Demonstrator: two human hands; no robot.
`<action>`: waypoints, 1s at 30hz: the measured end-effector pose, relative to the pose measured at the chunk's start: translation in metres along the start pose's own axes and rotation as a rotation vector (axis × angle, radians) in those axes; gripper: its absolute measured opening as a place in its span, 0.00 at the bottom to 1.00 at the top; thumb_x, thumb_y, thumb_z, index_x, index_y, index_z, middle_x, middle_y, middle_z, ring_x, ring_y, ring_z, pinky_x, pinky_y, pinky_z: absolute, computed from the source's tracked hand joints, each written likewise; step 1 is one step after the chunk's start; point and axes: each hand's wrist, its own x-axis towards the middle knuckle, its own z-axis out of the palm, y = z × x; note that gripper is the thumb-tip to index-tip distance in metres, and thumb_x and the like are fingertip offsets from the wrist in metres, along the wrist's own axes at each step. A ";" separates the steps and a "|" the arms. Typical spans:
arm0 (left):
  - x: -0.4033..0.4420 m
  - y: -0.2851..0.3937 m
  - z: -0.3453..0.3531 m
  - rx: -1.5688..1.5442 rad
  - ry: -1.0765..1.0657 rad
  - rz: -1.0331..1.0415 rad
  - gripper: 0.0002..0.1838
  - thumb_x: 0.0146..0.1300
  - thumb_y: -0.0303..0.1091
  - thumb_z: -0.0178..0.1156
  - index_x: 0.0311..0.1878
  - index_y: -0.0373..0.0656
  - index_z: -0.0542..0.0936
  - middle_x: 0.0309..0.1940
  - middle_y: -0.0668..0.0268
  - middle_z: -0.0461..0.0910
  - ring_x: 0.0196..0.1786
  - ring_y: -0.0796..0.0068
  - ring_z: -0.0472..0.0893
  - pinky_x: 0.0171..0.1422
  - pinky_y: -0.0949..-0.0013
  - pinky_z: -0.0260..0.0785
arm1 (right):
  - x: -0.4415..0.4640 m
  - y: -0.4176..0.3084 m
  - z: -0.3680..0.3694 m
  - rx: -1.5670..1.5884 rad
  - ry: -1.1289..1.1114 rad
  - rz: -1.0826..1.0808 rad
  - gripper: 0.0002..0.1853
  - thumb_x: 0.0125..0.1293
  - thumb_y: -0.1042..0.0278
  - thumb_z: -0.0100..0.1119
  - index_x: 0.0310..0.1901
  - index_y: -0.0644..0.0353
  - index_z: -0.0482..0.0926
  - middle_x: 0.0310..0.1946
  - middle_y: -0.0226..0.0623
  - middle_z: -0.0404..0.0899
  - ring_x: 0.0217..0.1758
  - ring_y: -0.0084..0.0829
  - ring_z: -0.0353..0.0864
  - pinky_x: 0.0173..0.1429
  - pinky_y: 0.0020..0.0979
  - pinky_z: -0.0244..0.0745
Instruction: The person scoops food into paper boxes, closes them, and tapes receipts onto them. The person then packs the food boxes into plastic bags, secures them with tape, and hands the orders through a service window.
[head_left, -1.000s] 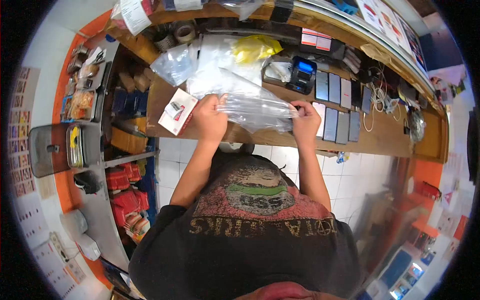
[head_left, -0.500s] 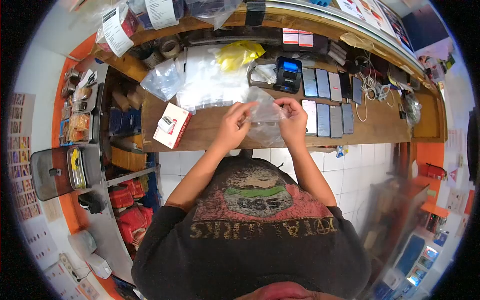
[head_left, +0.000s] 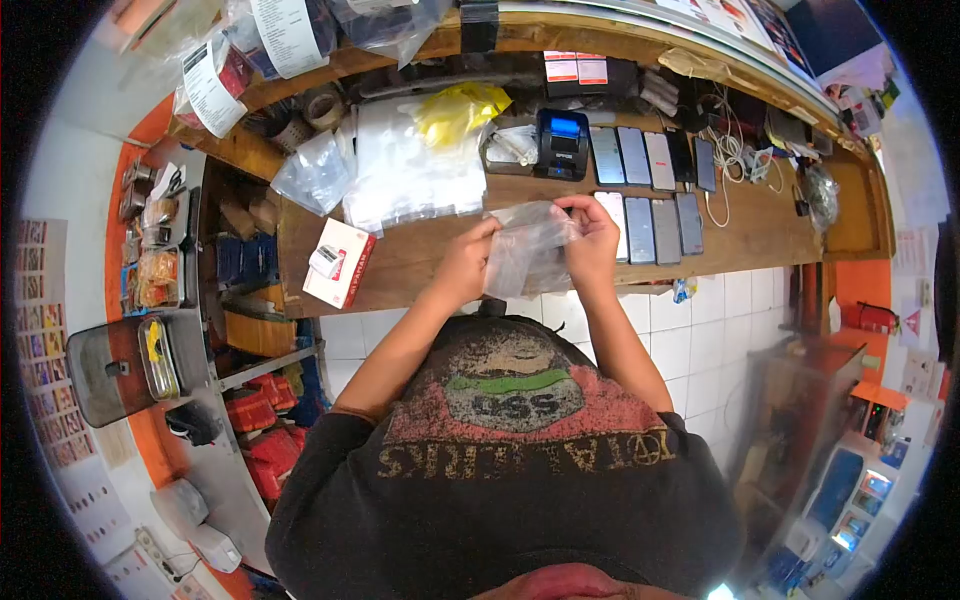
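A clear plastic bag (head_left: 525,255) is stretched between my two hands, above the front edge of the wooden table. My left hand (head_left: 468,262) pinches its left side, thumb and fingers pressed together. On the other side my right hand (head_left: 594,240) grips the bag near its upper right corner, fingers bent around the film. A white and red box (head_left: 338,262) lies on the table to the left of my left hand. Close to my right hand, two rows of phones (head_left: 638,228) lie face up.
Behind the bag lie a stack of clear plastic bags (head_left: 410,175) and a crumpled yellow bag (head_left: 460,112). A small black printer (head_left: 563,150) stands beside the phones. White cables (head_left: 728,150) coil at the right. Wrapped parcels (head_left: 215,85) sit on the upper shelf.
The bag has spread out flatter and wider between my hands. My left hand has moved slightly lower. The whole view has shifted a little as the head moved.
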 end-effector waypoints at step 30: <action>0.000 -0.021 -0.013 0.587 0.126 0.002 0.14 0.47 0.19 0.62 0.39 0.37 0.74 0.35 0.53 0.76 0.40 0.47 0.78 0.46 0.56 0.71 | 0.005 0.046 0.001 -0.389 -0.135 -0.083 0.11 0.45 0.90 0.51 0.28 0.62 0.70 0.25 0.33 0.67 0.30 0.26 0.67 0.36 0.25 0.65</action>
